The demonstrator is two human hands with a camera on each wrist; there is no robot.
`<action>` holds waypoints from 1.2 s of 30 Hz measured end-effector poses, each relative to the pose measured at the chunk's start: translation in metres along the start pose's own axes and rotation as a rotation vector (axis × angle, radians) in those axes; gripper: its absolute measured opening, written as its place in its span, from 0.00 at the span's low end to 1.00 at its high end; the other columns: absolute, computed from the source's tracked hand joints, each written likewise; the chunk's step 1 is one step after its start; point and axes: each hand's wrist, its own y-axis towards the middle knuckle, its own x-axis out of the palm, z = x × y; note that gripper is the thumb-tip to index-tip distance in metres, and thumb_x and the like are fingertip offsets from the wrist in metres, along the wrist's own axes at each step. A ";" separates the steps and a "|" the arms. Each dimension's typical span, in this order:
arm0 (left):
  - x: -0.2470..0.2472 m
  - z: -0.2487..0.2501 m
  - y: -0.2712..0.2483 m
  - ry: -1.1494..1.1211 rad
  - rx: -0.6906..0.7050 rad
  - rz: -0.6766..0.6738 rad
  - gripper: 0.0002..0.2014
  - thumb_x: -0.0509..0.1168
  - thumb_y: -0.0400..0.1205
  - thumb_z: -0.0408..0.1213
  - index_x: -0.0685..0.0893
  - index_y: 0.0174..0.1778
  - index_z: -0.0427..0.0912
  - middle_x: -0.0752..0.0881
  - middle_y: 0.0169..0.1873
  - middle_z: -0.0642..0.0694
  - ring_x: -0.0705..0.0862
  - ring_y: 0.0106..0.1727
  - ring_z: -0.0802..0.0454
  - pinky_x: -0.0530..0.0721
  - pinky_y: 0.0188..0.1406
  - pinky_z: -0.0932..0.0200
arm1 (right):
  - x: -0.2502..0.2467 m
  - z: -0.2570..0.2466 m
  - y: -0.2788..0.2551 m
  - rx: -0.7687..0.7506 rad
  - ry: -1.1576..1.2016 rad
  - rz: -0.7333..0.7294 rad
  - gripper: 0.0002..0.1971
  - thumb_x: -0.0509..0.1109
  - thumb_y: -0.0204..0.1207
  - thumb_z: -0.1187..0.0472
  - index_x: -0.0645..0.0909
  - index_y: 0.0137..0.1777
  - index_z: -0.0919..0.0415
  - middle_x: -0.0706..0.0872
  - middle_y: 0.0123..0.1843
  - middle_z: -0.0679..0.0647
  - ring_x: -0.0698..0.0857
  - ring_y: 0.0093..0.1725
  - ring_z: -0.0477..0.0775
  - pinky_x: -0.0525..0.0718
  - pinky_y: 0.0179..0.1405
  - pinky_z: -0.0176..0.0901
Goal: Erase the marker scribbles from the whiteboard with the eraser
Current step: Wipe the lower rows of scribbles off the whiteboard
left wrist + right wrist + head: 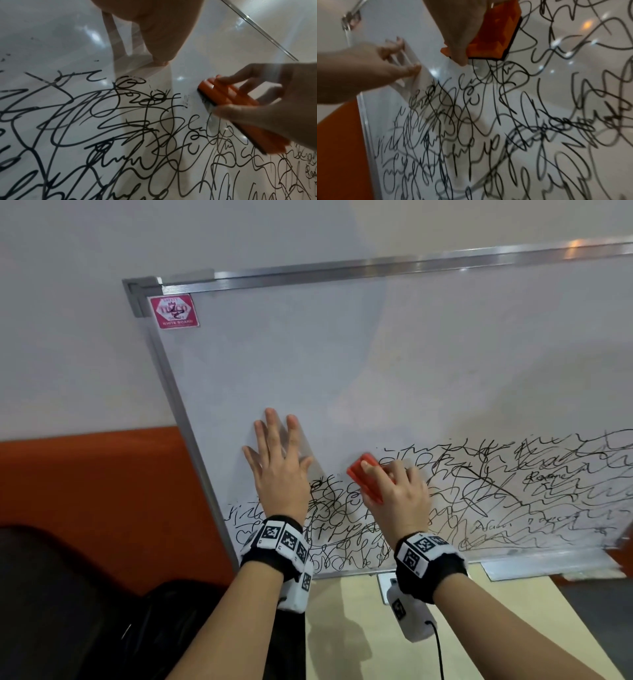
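Head view puts the eraser (367,481) just below and right of centre, its orange body pressed flat to the whiteboard (342,364) at the upper edge of the scribbles (479,508). We grip it with our right hand (399,494), fingers (236,81) curled over its top and the thumb along its lower side. In the left wrist view the eraser's dark felt face lies against the board, with a few faint smears just at its 9 o'clock. From the right wrist view the eraser (494,39) sits at 12 o'clock, with black loops running away from it toward 6 and 3 o'clock.

At the eraser's 9 o'clock in the head view our left hand (277,463) lies flat on the board, fingers (272,422) straight and spread, holding nothing; its heel rests over the topmost scribbles. The marks fill the lower band of the board from the left frame to the right edge of the picture; the upper part is white. A red label (174,311) sits in the board's upper left corner, at about 11 o'clock. Behind the board we see a wall (68,302), pale above and orange below. The board's lower edge stands on a light wooden tabletop (507,628), at 6 o'clock from the eraser. Both wrists carry black bands with square black-and-white markers (284,539).
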 end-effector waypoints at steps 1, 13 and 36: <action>0.000 0.000 0.000 0.002 0.001 0.004 0.46 0.71 0.80 0.44 0.49 0.88 0.49 0.46 0.88 0.41 0.48 0.88 0.38 0.57 0.82 0.28 | -0.001 -0.001 0.006 0.021 -0.002 0.020 0.25 0.86 0.60 0.57 0.85 0.59 0.53 0.84 0.50 0.56 0.79 0.45 0.63 0.80 0.40 0.53; 0.003 0.000 -0.002 0.027 0.006 0.056 0.44 0.73 0.79 0.44 0.56 0.88 0.48 0.51 0.88 0.40 0.50 0.88 0.40 0.61 0.82 0.29 | 0.003 -0.018 0.018 -0.048 0.015 -0.003 0.23 0.84 0.63 0.57 0.87 0.59 0.51 0.85 0.51 0.56 0.80 0.46 0.63 0.77 0.42 0.53; 0.001 -0.002 -0.004 0.062 -0.002 0.037 0.43 0.70 0.82 0.48 0.52 0.89 0.48 0.47 0.88 0.41 0.49 0.88 0.40 0.62 0.81 0.31 | -0.012 0.009 0.015 0.007 -0.015 0.026 0.23 0.87 0.62 0.59 0.88 0.59 0.53 0.85 0.50 0.57 0.80 0.44 0.63 0.79 0.39 0.53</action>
